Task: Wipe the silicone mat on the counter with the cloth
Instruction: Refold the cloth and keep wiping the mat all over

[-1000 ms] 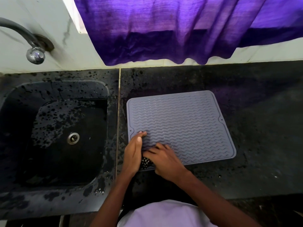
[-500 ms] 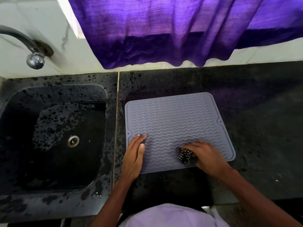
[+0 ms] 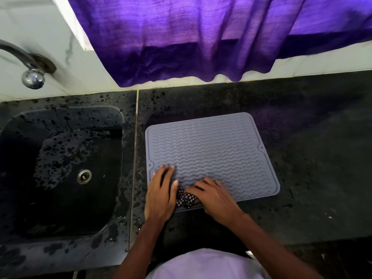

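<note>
While the left hand (image 3: 160, 195) lies flat with its fingers (image 3: 166, 172) spread open on the near-left corner of the grey silicone mat (image 3: 213, 156), the right hand (image 3: 214, 198) presses a bunched checkered cloth (image 3: 186, 199) onto the mat's near edge, its fingers (image 3: 198, 187) curled closed over the cloth. The cloth sits between the two hands, just beside the left thumb, and the mat lies flat on the dark worktop (image 3: 314, 178), extending beyond the fingers toward the purple curtain (image 3: 191, 37). A wet black sink (image 3: 60, 168) lies left of the left hand.
</note>
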The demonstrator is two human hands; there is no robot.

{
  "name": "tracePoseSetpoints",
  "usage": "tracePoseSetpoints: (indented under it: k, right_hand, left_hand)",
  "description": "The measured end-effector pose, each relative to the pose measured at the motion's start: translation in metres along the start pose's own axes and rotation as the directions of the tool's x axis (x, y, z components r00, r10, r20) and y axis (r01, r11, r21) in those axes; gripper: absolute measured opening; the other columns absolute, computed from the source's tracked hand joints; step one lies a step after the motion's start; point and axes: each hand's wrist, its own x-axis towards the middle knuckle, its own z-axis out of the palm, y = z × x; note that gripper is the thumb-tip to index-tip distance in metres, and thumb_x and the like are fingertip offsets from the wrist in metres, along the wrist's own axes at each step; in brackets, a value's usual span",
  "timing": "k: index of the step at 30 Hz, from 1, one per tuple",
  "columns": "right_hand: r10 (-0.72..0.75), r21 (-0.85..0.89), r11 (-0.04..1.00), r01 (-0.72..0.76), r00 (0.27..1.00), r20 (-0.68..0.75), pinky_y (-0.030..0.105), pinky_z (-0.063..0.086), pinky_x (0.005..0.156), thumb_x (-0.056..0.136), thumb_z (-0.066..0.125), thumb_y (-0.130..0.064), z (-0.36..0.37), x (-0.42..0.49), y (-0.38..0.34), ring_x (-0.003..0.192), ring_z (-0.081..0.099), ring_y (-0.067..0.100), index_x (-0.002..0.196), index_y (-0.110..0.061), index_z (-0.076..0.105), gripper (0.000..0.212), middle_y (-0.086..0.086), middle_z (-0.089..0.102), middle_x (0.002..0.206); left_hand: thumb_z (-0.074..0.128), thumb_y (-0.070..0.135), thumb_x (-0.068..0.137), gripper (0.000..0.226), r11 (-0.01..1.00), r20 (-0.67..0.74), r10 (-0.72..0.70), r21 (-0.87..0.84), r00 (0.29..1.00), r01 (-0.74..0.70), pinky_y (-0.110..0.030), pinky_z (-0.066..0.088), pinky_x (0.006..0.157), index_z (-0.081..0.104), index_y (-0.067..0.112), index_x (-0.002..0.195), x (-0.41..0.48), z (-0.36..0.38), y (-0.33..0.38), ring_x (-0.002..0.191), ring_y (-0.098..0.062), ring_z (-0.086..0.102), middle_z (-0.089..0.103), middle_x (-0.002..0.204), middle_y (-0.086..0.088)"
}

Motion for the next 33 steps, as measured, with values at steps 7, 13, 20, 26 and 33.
tracePoseSetpoints:
  k: [7,13,20,26,33]
  right_hand:
    - [0.072,-0.046,0.997,-0.068,0.993,0.096,0.039,0.045,0.091,0.065,0.065,-0.002,-0.028,-0.028,0.057,0.113,0.053,0.023,0.130,-0.033,0.052,0.073,-0.007,0.059,0.117]
    - [0.171,-0.111,0.982,-0.155,0.972,0.160,0.042,0.049,0.090,0.058,0.063,0.001,-0.061,-0.058,0.113,0.113,0.056,0.024,0.129,-0.033,0.055,0.079,-0.007,0.061,0.118]
    - [0.298,-0.168,0.946,-0.276,0.947,0.124,0.039,0.049,0.084,0.074,0.070,-0.010,-0.087,-0.079,0.143,0.106,0.058,0.024,0.126,-0.032,0.057,0.057,-0.008,0.062,0.123]
    - [0.172,0.101,0.978,-0.183,0.979,0.105,0.036,0.046,0.095,0.084,0.065,-0.010,-0.080,-0.046,0.112,0.112,0.054,0.024,0.126,-0.020,0.056,0.044,0.000,0.060,0.121]
    - [0.115,-0.069,0.992,-0.103,0.972,0.203,0.038,0.046,0.093,0.076,0.065,-0.011,-0.068,-0.021,0.094,0.116,0.050,0.024,0.128,-0.019,0.052,0.054,0.001,0.055,0.121]
  left_hand:
    - [0.026,0.045,0.106,0.057,0.984,0.062,0.006,0.177,0.998,-0.017,-0.039,0.027,0.121,0.039,0.016,0.154,0.004,0.005,-0.002,0.152,-0.020,0.024,0.025,0.165,-0.005]
    - [0.026,0.048,0.106,0.058,0.983,0.070,0.018,0.181,0.997,-0.030,-0.040,0.024,0.123,0.038,0.016,0.154,0.003,0.005,-0.005,0.152,-0.019,0.022,0.025,0.165,-0.004]
    - [0.046,0.046,0.099,0.057,0.992,0.019,-0.002,0.126,1.000,0.000,-0.042,0.033,0.118,0.049,0.015,0.147,0.005,0.008,-0.006,0.147,-0.022,0.034,0.035,0.160,-0.003]
    - [0.044,0.050,0.098,0.057,0.985,0.004,-0.053,0.167,0.999,0.052,-0.044,0.037,0.113,0.049,0.020,0.146,0.004,0.009,0.002,0.144,-0.022,0.037,0.035,0.160,0.001]
    - [0.045,0.052,0.096,0.058,0.987,-0.014,-0.054,0.153,0.998,0.056,-0.047,0.041,0.109,0.052,0.021,0.145,0.004,0.009,0.003,0.142,-0.023,0.040,0.037,0.159,0.002]
